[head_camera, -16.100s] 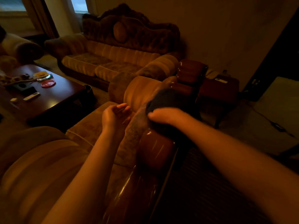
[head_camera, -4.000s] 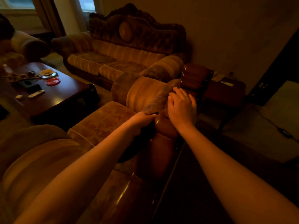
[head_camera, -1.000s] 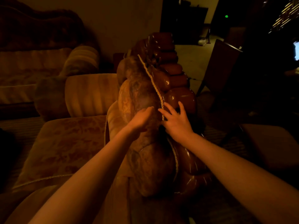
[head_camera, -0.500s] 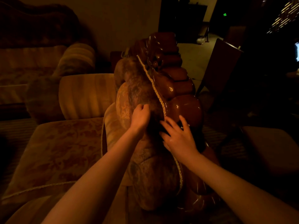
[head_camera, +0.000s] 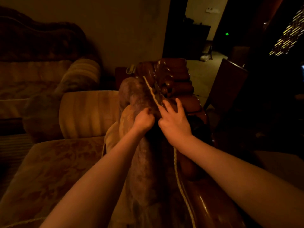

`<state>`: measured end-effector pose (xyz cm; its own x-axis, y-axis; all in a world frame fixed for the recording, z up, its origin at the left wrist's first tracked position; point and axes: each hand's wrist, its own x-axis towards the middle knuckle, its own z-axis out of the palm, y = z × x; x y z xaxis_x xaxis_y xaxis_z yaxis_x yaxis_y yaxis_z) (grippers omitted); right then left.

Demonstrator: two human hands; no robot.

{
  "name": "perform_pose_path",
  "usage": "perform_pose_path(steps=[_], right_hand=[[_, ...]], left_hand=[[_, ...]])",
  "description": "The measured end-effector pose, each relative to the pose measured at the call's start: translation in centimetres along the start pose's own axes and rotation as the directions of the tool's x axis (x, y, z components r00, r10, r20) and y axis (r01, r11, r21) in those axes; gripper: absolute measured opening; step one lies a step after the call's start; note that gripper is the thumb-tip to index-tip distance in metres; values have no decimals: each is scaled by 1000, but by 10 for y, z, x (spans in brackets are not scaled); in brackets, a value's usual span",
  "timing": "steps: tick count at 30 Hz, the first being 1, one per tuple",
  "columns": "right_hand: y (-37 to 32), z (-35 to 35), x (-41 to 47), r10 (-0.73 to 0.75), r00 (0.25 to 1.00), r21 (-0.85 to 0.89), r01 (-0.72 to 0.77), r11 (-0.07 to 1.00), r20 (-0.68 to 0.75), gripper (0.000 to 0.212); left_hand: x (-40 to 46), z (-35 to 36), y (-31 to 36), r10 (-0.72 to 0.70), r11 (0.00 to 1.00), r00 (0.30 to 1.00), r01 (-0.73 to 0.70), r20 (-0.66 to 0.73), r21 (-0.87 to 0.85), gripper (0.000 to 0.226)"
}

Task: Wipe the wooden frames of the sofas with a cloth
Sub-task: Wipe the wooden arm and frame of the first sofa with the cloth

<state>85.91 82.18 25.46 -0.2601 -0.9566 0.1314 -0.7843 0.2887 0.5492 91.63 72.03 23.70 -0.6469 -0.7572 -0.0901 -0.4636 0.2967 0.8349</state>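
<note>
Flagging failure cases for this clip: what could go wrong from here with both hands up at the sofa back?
1. The left hand is curled at the seam and the cloth is not clearly visible in this dim light, so glossy wooden frame lobes may get missed.
2. The right hand has fingers spread across the rope piping; a wipe could snag or tug it.
</note>
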Motion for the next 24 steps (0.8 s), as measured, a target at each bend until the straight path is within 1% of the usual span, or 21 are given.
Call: perform_pose_path(steps=[2, 3, 5, 6, 7, 8, 10, 13, 15, 17, 19, 22, 24], right_hand=[[3, -3, 25, 31, 1000, -41, -31, 999, -2, 33], [8, -6, 42, 75, 997, -53, -76, 996, -7, 33], [16, -11, 77, 156, 988, -74, -156, 985, -7, 33], [19, -11, 93, 152, 988, -94, -152, 984, -8, 33], [19, -9, 108, 133, 991, -117, -132, 984, 1, 32], [19, -6, 122, 111, 994, -141, -109, 984, 8, 31], [18, 2, 148, 88, 996, -191, -84, 978, 13, 29], [16, 3, 167, 148, 989, -167, -141, 976, 29, 30], [10, 3, 149, 117, 992, -146, -109, 983, 52, 29], [2, 5, 113, 81, 991, -146, -66, 987, 103, 30], [-1, 3, 81, 100, 987, -152, -80, 985, 128, 29], [8, -4, 75, 176, 983, -151, -165, 975, 56, 25], [10, -2, 91, 162, 987, -150, -158, 976, 16, 23]], left_hand=[[20, -2, -7, 37, 975, 997, -51, 69, 215, 43], [28, -3, -9, 32, 938, 992, -72, 120, 338, 47], [43, -8, -9, -1, 806, 973, -135, 230, 576, 60], [51, -10, -8, -23, 752, 963, -160, 268, 639, 65], [59, -11, -7, -41, 719, 954, -177, 296, 672, 68], [65, -11, -6, -56, 705, 949, -183, 311, 686, 71], [76, -8, -7, -81, 713, 944, -168, 318, 680, 78], [87, -9, -17, -97, 729, 944, -148, 315, 668, 89], [89, -12, -24, -61, 753, 938, -182, 342, 633, 94], [89, -16, -29, -22, 794, 933, -203, 360, 573, 94], [89, -21, -32, -4, 820, 923, -216, 384, 529, 92], [90, -23, -36, 29, 830, 910, -252, 415, 497, 92], [96, -25, -40, 52, 837, 901, -274, 430, 474, 92]])
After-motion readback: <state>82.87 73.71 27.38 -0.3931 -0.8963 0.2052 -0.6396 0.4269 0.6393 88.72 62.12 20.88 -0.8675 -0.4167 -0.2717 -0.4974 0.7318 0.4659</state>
